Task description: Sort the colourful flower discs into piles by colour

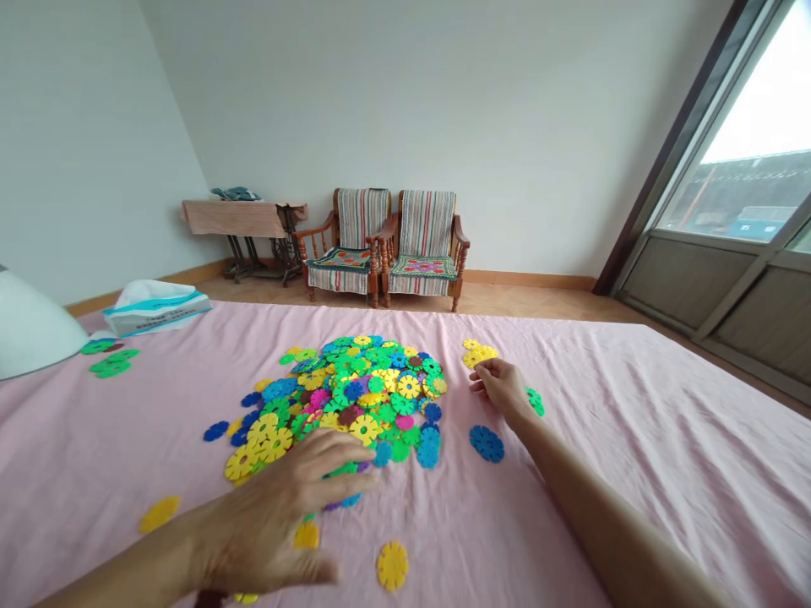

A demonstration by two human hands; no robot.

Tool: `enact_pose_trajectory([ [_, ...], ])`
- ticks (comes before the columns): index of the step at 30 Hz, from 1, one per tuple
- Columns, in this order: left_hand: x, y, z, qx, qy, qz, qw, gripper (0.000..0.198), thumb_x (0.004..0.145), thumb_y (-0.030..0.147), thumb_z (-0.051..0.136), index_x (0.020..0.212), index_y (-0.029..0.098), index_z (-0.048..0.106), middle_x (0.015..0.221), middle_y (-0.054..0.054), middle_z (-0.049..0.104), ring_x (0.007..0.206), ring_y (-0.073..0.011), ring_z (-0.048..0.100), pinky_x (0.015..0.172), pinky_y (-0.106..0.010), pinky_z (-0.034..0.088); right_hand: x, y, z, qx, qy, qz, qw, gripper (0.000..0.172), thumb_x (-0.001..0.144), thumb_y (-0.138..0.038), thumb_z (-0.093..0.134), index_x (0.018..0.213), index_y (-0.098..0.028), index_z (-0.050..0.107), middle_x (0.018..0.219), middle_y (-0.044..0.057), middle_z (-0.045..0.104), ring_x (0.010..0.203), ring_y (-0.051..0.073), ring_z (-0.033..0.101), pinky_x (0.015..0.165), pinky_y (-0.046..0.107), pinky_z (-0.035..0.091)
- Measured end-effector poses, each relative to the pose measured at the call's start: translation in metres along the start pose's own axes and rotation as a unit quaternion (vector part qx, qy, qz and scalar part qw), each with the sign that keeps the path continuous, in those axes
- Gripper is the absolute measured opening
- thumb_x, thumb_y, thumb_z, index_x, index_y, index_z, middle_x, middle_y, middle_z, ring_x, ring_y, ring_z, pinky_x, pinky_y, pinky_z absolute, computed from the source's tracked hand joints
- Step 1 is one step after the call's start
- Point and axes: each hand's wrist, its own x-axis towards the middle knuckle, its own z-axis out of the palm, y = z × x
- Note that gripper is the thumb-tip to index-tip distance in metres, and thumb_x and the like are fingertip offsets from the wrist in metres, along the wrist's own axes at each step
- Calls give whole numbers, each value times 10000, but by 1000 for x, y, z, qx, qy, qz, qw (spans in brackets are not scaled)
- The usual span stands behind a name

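A heap of flower-shaped plastic discs with notched rims [380,380], in green, yellow, blue, pink and brown, lies on a pink cloth. My left hand [285,498] is over the near left edge of the heap, palm down, fingers spread and holding nothing. To the right of the heap, my right hand [500,388] hovers just in front of a small group of yellow discs [480,353]. Its fingers are loosely bent and apart, with no disc visible between them. Blue discs [487,443] lie below that hand, and green discs [536,401] are partly behind its wrist.
Loose yellow discs [393,565] lie near the front. Green discs [114,364] sit at the left, by a tissue pack [156,309] and a white rounded object [35,329]. Beyond the cloth-covered surface [634,405] stand two wooden armchairs [426,241] and a covered sewing-machine table [234,218].
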Motion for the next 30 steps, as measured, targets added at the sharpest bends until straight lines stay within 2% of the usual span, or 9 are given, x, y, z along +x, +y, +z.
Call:
enact_pose_trajectory([
  [3, -36, 3, -3, 48, -19, 23, 998, 749, 730, 674, 582, 1395, 387, 390, 1400, -36, 497, 1250, -288, 469, 1039, -411, 379, -5, -10, 7, -16, -16, -25, 999, 125, 702, -286, 645, 695, -179, 581, 647, 50, 670, 496, 151, 616, 447, 248, 423],
  [6, -54, 0, 2, 65, -15, 29, 997, 716, 774, 647, 550, 1414, 411, 333, 1433, -9, 455, 1313, -277, 400, 1066, -407, 344, -32, -30, 22, -40, -67, -79, 994, 101, 748, -279, 604, 706, -190, 584, 641, 31, 656, 533, 152, 607, 509, 274, 433],
  [8, -56, -5, 7, 75, -20, 13, 997, 677, 813, 588, 548, 1422, 419, 306, 1454, 8, 424, 1340, -264, 362, 1077, -392, 333, -63, -45, 33, -97, -152, -188, 966, 128, 813, -290, 535, 745, -199, 594, 655, 30, 641, 589, 157, 601, 553, 287, 433],
  [10, -52, -11, 12, 89, -33, 3, 996, 654, 848, 533, 539, 1434, 416, 274, 1481, 16, 379, 1356, -254, 338, 1097, -391, 308, -100, -57, 39, -155, -259, -322, 897, 169, 845, -317, 513, 903, -204, 625, 837, 58, 669, 768, 185, 615, 681, 319, 456],
  [12, -47, -18, 17, 99, -40, 6, 994, 654, 866, 513, 528, 1446, 403, 249, 1511, 9, 321, 1369, -254, 316, 1118, -412, 272, -132, -63, 40, -217, -377, -418, 798, 374, 808, -405, 582, 1121, -201, 594, 1113, 106, 635, 1017, 250, 569, 867, 393, 422],
  [15, -38, -30, 24, 98, -22, 13, 995, 677, 866, 536, 519, 1458, 383, 229, 1531, -7, 280, 1384, -275, 282, 1132, -460, 233, -156, -64, 38, -281, -456, -462, 707, 613, 838, -521, 535, 1340, -180, 449, 1373, 131, 483, 1229, 280, 437, 1025, 448, 306],
  [19, -23, -48, 30, 110, -17, -5, 994, 762, 859, 593, 485, 1488, 318, 152, 1537, -44, 266, 1388, -292, 262, 1149, -501, 150, -148, -60, 46, -361, -434, -460, 686, 646, 894, -561, 435, 1402, -168, 363, 1466, 125, 372, 1323, 280, 318, 1086, 485, 219],
  [26, 14, -87, 37, 150, 17, -19, 988, 798, 845, 654, 439, 1492, 275, 164, 1532, -80, 274, 1388, -297, 247, 1138, -481, 155, -108, -56, 76, -436, -337, -492, 673, 484, 930, -456, 445, 1340, -199, 420, 1364, 115, 465, 1206, 269, 428, 979, 443, 366],
  [30, 35, -102, 38, 160, 44, -17, 986, 785, 832, 675, 427, 1476, 272, 229, 1506, -100, 326, 1385, -304, 250, 1128, -505, 156, -92, -51, 83, -446, -301, -486, 689, 373, 943, -337, 467, 1298, -223, 457, 1315, 88, 505, 1148, 236, 466, 957, 403, 386],
])
